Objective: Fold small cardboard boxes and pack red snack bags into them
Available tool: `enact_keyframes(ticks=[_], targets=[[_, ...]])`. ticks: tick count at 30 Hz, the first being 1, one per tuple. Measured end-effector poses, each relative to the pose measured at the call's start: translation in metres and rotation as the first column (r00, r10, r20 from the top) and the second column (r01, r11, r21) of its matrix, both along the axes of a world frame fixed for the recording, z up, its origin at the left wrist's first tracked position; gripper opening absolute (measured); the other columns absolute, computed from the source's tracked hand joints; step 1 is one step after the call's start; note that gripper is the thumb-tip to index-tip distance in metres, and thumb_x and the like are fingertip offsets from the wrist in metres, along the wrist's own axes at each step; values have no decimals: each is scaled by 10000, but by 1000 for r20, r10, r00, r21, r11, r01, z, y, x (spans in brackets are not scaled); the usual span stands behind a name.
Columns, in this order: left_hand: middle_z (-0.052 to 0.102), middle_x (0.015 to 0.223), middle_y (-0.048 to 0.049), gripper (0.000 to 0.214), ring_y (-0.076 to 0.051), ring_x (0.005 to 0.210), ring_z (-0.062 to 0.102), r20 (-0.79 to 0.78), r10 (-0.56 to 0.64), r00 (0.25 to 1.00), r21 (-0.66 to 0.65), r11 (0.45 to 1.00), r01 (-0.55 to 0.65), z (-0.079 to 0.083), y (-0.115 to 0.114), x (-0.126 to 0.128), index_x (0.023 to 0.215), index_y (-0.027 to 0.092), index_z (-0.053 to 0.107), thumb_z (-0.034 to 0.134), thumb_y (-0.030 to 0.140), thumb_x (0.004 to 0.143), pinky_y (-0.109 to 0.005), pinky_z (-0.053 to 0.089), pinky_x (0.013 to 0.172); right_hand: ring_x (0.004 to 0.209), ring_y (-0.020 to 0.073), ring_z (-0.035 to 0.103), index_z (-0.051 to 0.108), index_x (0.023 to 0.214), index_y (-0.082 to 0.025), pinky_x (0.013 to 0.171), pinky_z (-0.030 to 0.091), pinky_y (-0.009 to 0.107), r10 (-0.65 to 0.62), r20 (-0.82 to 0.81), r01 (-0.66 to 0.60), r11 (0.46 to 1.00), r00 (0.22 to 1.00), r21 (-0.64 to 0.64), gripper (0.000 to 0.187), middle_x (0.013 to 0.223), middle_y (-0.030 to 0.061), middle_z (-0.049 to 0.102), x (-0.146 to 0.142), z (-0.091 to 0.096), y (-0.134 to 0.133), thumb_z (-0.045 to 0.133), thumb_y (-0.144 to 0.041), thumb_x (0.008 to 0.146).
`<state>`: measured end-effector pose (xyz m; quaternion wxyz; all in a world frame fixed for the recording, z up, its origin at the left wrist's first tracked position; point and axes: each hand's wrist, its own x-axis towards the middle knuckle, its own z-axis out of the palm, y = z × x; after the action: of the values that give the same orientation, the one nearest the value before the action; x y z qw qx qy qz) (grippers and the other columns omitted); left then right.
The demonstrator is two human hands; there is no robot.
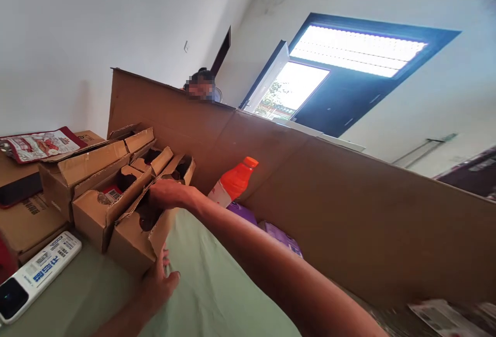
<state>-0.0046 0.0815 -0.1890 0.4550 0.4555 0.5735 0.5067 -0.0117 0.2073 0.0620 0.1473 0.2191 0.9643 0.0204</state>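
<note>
An open brown cardboard box (134, 241) stands at the near end of a group of similar boxes on the green cloth (209, 275). My right hand (168, 193) reaches over from the right and dips into its top. The fingers are hidden inside, so what they touch cannot be seen. Low at the box's right side, my left hand (163, 277) rests against the cardboard, thumb and fingers apart. Beside it stands a second open box (93, 213) with a red, barcoded item inside. A bottle with an orange cap (236, 179) leans behind my right wrist.
A tall cardboard partition (310, 197) runs behind the boxes, with a person (201, 86) beyond it. Purple packages (242, 213) lie at its foot. On the left are a white phone-like device (42, 275), a dark phone (21, 190) and a red-and-white packet (44, 144).
</note>
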Motion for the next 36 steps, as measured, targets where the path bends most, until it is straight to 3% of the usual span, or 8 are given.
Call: enact_keyframes(ticks=[6,12,16,20,24,30,33,36], targets=[[422,1551,-235,919,-308,1356,534,103,58,993,27,998,-61,-5,12,-1,1551,142,219,602,272,726,-451,456,1107,956,178,708,805,1041,-208,702,420,232,46,-121,-44,999,992,24,256,1018,43,794,35,19,-11,597,-120,920],[391,1553,-271,1008,-356,1343,544,200,62,978,68,995,-77,-2,24,-10,1539,130,204,631,465,689,-503,471,1095,961,144,657,778,1060,-178,783,391,214,-62,-295,82,995,953,57,243,1002,14,754,48,55,-28,546,-175,988],[385,1550,-271,1042,-396,1365,512,224,46,974,65,996,-62,4,32,-14,1519,149,227,679,509,651,-559,437,1119,883,74,611,737,1120,-95,806,370,187,-158,-661,221,975,733,12,284,903,-34,680,87,94,-22,487,-166,1006],[440,1507,-258,971,-411,1343,524,212,49,976,65,996,-64,9,29,-15,1452,154,355,720,485,615,-574,419,1133,786,69,570,714,992,-38,738,378,191,-191,-849,407,913,493,31,377,812,-33,606,171,117,-22,390,-231,1000],[515,1424,-260,969,-444,1302,547,194,84,977,61,993,-97,12,26,-13,1396,146,415,743,483,548,-611,443,1097,779,99,592,714,916,-89,679,396,193,-464,-762,712,703,452,-6,294,821,2,666,249,89,-19,464,-231,976],[545,1409,-231,902,-402,1278,576,148,82,986,84,992,-95,14,24,-14,1409,171,431,729,481,616,-563,488,1060,805,145,671,704,915,-149,779,542,308,-733,-575,875,481,363,-61,142,875,19,715,296,-6,9,628,-255,971],[541,1404,-257,894,-410,1276,571,112,81,990,102,990,-92,13,21,-13,1409,136,426,697,488,633,-573,484,1051,908,173,691,683,1064,-160,844,579,386,-792,-528,914,400,307,-68,200,1042,44,713,304,-33,21,647,-337,979],[544,1413,-259,842,-390,1266,584,85,88,993,118,988,-97,11,14,-10,1418,121,422,649,458,680,-559,486,1047,960,220,709,662,1231,-149,865,564,404,-785,-548,923,380,287,-61,268,1067,97,738,304,-37,25,603,-239,985]])
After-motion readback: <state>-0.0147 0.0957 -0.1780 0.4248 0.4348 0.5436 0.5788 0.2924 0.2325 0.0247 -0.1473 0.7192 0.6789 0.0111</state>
